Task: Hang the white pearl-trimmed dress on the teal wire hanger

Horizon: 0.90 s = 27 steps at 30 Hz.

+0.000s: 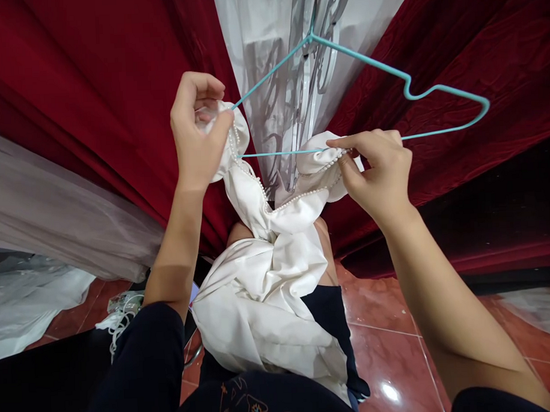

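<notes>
A white satin dress (269, 290) with pearl beading along its neckline hangs over my lap. A light blue hanger (364, 58) is held up in front of me, its left end inside one puffed shoulder of the dress. My left hand (197, 124) pinches that shoulder at the hanger's left arm, thumb on the pearl trim. With closed fingers, my right hand (377, 166) grips the other beaded shoulder against the hanger's lower bar. The hanger's right end sticks out bare past my right hand.
Dark red curtains (94, 68) hang on both sides, with white drapery (255, 44) and pale metal scrollwork (302, 103) between them. White tulle (58, 201) hangs at left. A black surface (46, 376) with white cords (119, 325) lies low left, above red floor tiles (388, 340).
</notes>
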Tool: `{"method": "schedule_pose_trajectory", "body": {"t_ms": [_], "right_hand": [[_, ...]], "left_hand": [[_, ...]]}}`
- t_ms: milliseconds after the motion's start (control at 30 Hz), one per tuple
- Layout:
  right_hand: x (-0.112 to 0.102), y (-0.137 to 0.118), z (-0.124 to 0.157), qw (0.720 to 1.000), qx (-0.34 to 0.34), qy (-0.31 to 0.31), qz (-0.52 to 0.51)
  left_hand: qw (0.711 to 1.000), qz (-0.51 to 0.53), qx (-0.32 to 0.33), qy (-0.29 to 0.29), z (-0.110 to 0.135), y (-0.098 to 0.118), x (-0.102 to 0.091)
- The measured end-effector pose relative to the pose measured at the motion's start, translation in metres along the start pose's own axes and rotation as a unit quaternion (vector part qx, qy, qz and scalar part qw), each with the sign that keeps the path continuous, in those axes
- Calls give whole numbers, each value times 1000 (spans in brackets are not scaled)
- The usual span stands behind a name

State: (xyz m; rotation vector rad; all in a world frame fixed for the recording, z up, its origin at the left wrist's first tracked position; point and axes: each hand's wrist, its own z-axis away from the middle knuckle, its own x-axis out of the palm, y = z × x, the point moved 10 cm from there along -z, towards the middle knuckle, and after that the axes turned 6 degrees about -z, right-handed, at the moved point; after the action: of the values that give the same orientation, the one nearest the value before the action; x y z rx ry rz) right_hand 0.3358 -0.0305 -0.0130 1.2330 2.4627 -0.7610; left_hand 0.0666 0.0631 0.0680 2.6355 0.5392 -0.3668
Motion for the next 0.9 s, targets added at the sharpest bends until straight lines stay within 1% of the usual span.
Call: {"method": "schedule_pose_trajectory", "body": {"t_ms": [33, 67, 100, 167, 200, 267, 300, 367, 433, 500, 533, 567, 633, 667, 700, 767, 833, 900], "right_hand": [[1, 1, -1, 1000, 7, -4, -7], [3, 2, -1, 1000, 14, -6, -12], [4, 2, -2, 1000, 20, -6, -13], [4, 2, -3, 1000, 26, 1, -6], [3, 0, -3, 1000, 24, 9, 0], [-1, -5, -3, 1000, 12, 28, 8], [-3, -8, -3, 999, 5, 36, 6], [-9, -15, -2, 999, -12, 48, -12], [-20, -19, 1, 996, -36, 75, -21], [-41, -16, 7, 989, -47, 142, 20], [-54, -11, 12, 981, -39, 181, 57], [-67, -4, 17, 972, -16, 213, 99], [-93, 18, 26, 948, 64, 252, 185], [-103, 29, 30, 938, 111, 249, 213], [-112, 41, 31, 933, 158, 234, 223], [-123, 61, 32, 932, 235, 196, 192], [-130, 68, 26, 938, 271, 166, 138], [-139, 63, 16, 939, 269, 173, 127]], "left_hand": [[999, -33, 30, 18, 6, 13, -3], [996, -58, 59, 19, 13, 28, -1], [994, -71, 83, 5, 21, 41, 6], [990, -49, 124, -51, 39, 62, 29], [987, -32, 131, -90, 48, 67, 44], [979, -19, 127, -156, 63, 68, 73], [977, -22, 119, -175, 68, 65, 84], [977, -28, 110, -182, 72, 60, 96], [980, -26, 99, -171, 70, 56, 98], [983, -20, 82, -165, 66, 53, 96], [983, -19, 73, -165, 64, 51, 95], [984, -20, 64, -166, 62, 48, 94], [984, -22, 51, -168, 60, 44, 91], [984, -23, 47, -169, 59, 41, 90], [984, -23, 46, -171, 59, 40, 88], [983, -19, 50, -174, 59, 39, 85], [983, -13, 51, -177, 58, 40, 81], [982, -10, 48, -181, 57, 41, 78]]}}
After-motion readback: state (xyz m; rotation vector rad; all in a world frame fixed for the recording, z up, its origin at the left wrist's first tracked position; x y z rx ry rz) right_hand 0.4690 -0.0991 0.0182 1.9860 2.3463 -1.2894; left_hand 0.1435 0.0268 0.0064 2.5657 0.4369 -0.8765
